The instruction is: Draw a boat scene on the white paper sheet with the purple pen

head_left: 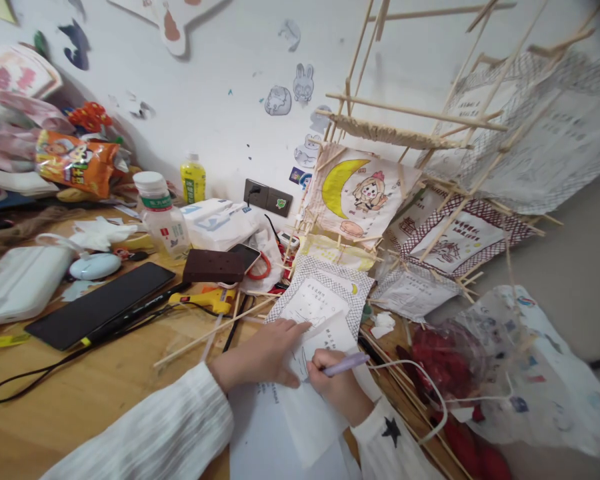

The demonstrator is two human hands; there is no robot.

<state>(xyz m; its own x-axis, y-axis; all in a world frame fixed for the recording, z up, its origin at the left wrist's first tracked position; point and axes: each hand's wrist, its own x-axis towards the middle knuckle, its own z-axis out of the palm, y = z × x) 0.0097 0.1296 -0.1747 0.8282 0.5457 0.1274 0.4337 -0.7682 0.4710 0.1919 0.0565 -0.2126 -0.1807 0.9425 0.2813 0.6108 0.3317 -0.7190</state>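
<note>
**Right hand grips lilac pen over paper sheet, left hand pins it flat**

Right hand [337, 387] is clenched round a slim lilac plastic pen [347, 363], fingers wrapped on the barrel. Pen's long axis runs nearly level, slightly up to the right; free end points right, twd the red-filled plastic bag [445, 363]. Writing tip is hidden by the fingers, so which way it faces can't be told for sure. Left hand [263, 357] lies palm-down, fingers spread and flat, pressing the thin white paper sheet with a printed line drawing [310, 400]; it grasps nothing. Both hands sit at the near edge of the wooden table [80, 413], just beside each other, w/ the sheet under both. Sleeves are white ribbed knit; right cuff carries a black star.

Sheet is soft, semi-translucent, rectangular, its long side running from the near edge away toward the wall. Just beyond it lies a paper panel with a black-and-white checked border [325, 293], touching or overlapping the sheet's far end. Thin pale bamboo sticks [215, 330] lie loose on the table left of the hands. Behind, at the table's far right, a stick-built lantern frame [415, 133] leans, w/ a paper panel showing a yellow crescent moon [357, 193]. Left part of the table: flat black tablet [100, 303], clear plastic bottle w/ white cap [163, 217].
</note>
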